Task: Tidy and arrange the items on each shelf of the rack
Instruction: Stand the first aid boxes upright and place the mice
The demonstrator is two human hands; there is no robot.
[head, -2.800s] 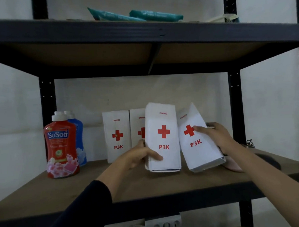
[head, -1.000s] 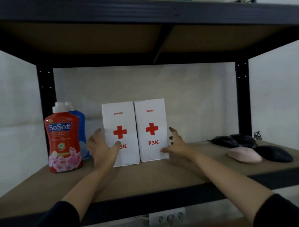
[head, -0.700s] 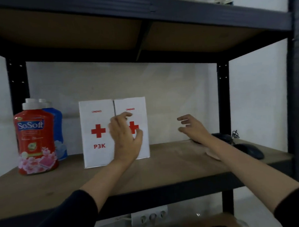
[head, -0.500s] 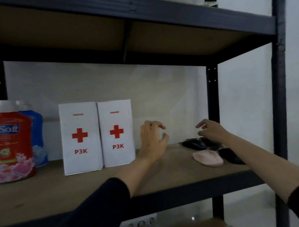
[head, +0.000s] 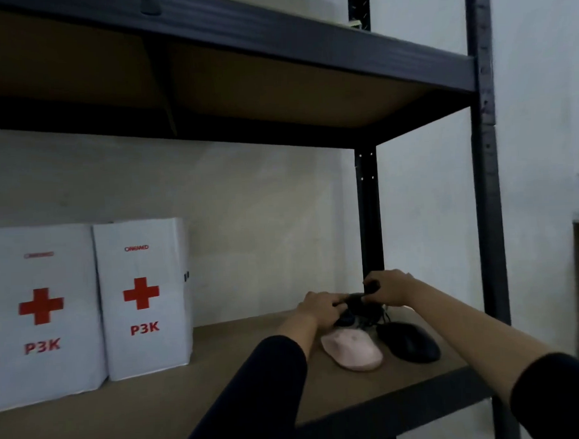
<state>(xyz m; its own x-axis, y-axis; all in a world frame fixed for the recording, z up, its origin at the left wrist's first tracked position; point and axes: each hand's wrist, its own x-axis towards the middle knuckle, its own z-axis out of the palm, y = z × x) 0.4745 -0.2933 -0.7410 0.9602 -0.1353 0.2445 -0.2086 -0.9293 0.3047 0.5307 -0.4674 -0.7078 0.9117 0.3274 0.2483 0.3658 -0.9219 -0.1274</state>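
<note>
Both hands meet over a cluster of dark computer mice [head: 358, 307] at the back right of the wooden shelf [head: 242, 380]: the left hand [head: 318, 309] curls its fingers round the left side of one dark mouse, and the right hand [head: 389, 288] pinches the same cluster from above on its right. Just in front of the hands lie a pink mouse [head: 352, 349] and, touching or almost touching its right side, a black mouse [head: 408, 342]. Well to the left, two white P3K boxes [head: 86, 308] stand upright side by side.
</note>
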